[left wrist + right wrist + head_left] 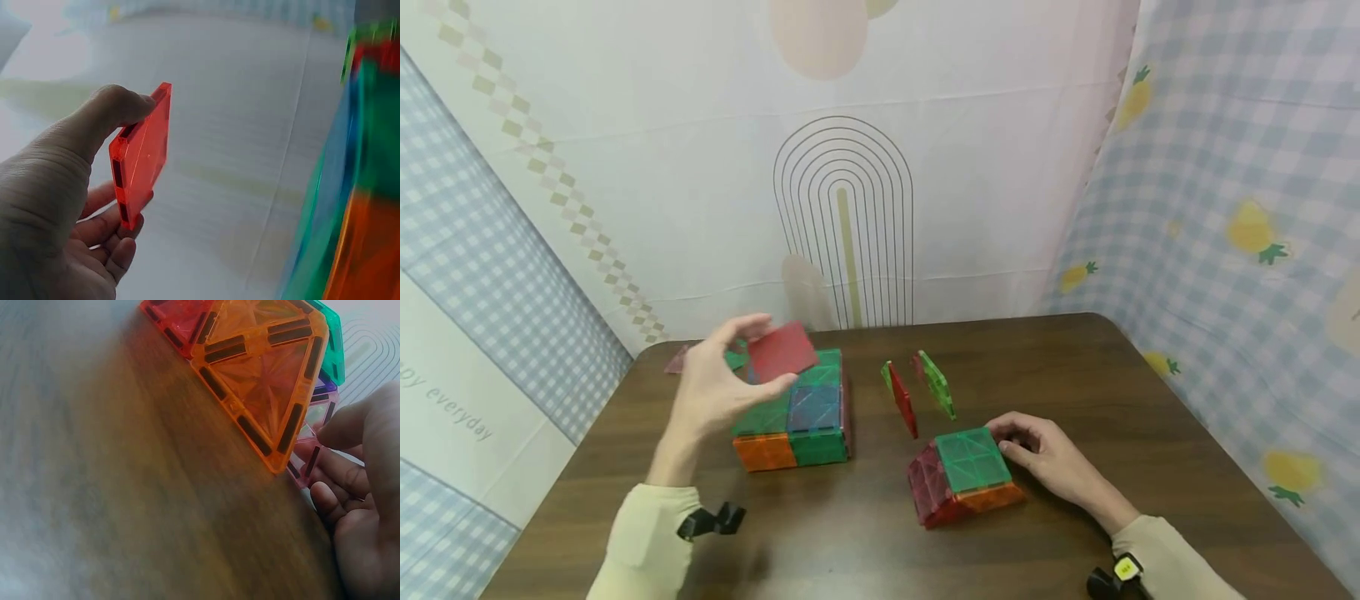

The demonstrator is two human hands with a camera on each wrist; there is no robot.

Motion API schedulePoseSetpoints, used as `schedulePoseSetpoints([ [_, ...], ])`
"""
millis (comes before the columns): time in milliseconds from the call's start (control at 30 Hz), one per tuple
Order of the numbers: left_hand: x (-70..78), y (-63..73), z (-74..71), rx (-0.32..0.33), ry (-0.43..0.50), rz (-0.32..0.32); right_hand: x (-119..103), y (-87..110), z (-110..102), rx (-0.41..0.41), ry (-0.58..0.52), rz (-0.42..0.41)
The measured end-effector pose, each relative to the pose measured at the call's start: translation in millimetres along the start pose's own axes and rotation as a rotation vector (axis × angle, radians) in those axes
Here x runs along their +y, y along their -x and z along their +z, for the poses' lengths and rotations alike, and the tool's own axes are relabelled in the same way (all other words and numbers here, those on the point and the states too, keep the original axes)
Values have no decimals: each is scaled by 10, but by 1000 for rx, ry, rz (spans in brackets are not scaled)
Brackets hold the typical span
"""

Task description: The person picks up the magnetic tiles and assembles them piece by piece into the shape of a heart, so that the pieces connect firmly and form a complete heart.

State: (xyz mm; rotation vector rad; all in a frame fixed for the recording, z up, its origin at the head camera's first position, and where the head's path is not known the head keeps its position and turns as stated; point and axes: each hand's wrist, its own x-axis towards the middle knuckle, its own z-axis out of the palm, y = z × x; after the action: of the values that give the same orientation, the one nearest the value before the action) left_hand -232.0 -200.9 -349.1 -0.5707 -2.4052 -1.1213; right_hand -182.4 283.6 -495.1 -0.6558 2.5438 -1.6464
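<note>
My left hand (715, 375) holds a red square magnetic tile (784, 352) raised in front of the larger tile block (816, 408). Its thumb presses one edge and the fingers the opposite one, as the left wrist view shows. On the table, my right hand (1052, 462) is at the right side of a smaller tile structure with sloping sides and a green square top (973, 460). In the right wrist view, thumb and fingers pinch a pink tile (305, 471) low on that side, partly hidden behind an orange triangular tile (265, 387).
Behind the small structure, a red tile (902, 402) and a green tile (937, 383) stand on edge. At the table's back left lie a pink tile (677, 360) and a green piece (735, 360), the latter partly behind my left hand. Cloth hangs around the brown table (865, 533).
</note>
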Motion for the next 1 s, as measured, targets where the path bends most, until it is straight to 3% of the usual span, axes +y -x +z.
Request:
schedulePoseSetpoints([
  [100,218,-41,262,-65,35,81,-2,-7,-5,11,-8,-17],
  [233,471,-71,597,-149,118,139,15,-20,7,15,-26,-49],
  [433,697,-68,1012,-276,243,125,41,-48,26,10,-44,-76],
  [567,783,-9,1220,-334,281,100,34,-40,-61,-78,-97,-101],
  [800,875,90,1481,-367,337,118,33,36,-233,-291,-164,-80],
  [1000,1015,77,1689,-411,348,162,47,40,-237,-322,-80,-72],
])
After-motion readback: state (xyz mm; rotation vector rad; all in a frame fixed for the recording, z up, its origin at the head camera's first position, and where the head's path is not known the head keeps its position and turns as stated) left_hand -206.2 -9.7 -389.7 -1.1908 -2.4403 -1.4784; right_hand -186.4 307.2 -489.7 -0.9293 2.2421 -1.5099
